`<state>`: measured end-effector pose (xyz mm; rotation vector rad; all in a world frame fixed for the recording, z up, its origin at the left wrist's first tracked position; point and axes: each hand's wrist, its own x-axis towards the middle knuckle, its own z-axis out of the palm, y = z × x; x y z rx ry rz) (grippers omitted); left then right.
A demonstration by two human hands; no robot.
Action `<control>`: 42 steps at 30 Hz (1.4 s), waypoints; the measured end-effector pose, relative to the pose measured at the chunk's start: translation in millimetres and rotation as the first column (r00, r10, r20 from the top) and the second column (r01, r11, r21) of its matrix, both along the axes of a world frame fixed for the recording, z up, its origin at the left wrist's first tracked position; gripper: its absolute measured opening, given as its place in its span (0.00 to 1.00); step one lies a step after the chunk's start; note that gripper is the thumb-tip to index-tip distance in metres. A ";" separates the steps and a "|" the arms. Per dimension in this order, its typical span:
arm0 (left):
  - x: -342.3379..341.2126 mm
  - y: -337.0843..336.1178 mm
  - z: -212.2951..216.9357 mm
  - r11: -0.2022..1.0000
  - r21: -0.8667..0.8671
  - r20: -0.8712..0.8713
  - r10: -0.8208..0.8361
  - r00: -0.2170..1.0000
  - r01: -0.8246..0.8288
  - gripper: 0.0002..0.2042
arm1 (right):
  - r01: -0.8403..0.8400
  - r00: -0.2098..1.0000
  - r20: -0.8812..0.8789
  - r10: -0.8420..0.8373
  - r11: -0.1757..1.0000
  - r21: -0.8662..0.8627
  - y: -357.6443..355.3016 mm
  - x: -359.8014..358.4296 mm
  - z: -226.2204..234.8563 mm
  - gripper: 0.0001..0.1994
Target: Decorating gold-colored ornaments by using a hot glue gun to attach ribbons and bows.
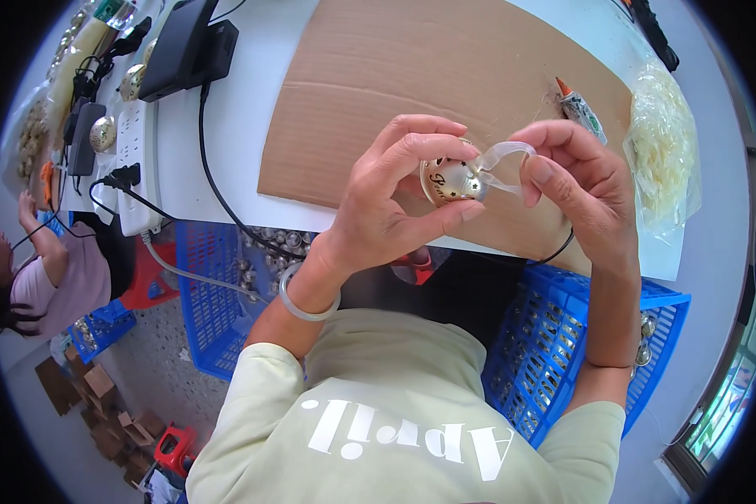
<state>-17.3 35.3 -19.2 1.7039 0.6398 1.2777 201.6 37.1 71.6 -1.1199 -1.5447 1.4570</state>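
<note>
My left hand (399,181) is closed around a shiny gold bell-like ball (452,181) with dark printed marks and small stars. A pale sheer ribbon (504,151) loops out from the ball's right side. The thumb and forefinger of my right hand (575,181) pinch that ribbon at its right end. Both hands are raised over a brown cardboard sheet (344,92). Beyond my right hand, on the cardboard, lies a glue tube (581,113) with an orange nozzle.
A plastic bag of pale ribbons (664,143) lies at the table's right. Left are a power strip (137,168), black cables and a black device (189,50). Blue crates (206,328) of metallic balls flank me, another blue crate (533,361) at right. A co-worker (59,260) sits far left.
</note>
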 end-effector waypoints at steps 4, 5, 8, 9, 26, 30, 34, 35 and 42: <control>12.6 -0.5 -0.2 0.999 -0.022 0.123 0.049 0.991 -0.047 0.22 | 0.019 0.998 -0.066 -0.018 1.000 0.012 1.0 11.6 2.0 0.16; 14.0 -0.4 -1.2 0.999 -0.029 0.134 0.030 0.991 -0.026 0.21 | 0.022 0.992 -0.126 -0.023 1.000 -0.015 1.4 14.0 3.3 0.17; 15.7 2.4 -3.7 1.000 0.011 0.116 -0.007 0.993 0.006 0.20 | 0.007 0.976 -0.216 -0.016 0.999 -0.040 4.1 19.8 4.0 0.19; 16.3 3.0 -4.0 0.998 0.059 0.090 -0.019 0.996 0.014 0.19 | -0.013 0.970 -0.245 0.004 0.999 -0.036 5.2 21.9 3.3 0.19; 40.1 -23.5 14.4 0.917 -0.224 0.115 -0.313 0.943 0.331 0.29 | 0.013 0.999 -0.054 -0.007 0.995 0.097 11.3 43.2 -12.7 0.08; 46.2 -27.4 17.6 0.953 -0.189 -0.026 -0.247 0.969 0.238 0.28 | -0.027 0.995 0.102 -0.005 0.951 0.307 13.5 50.6 -19.6 0.06; 50.3 -27.7 17.7 0.982 -0.056 -0.150 -0.186 0.971 0.179 0.29 | -0.008 0.996 0.091 -0.018 0.962 0.274 14.2 48.6 -21.8 0.06; 51.5 -28.2 17.9 0.981 -0.057 -0.150 -0.190 0.970 0.183 0.29 | -0.009 0.997 0.079 -0.007 0.979 0.205 14.1 47.4 -21.1 0.06; 63.0 -28.7 19.2 0.980 0.172 -0.163 -0.069 0.984 0.098 0.29 | -0.078 0.996 -0.053 0.076 0.996 -0.035 17.0 47.7 -32.8 0.06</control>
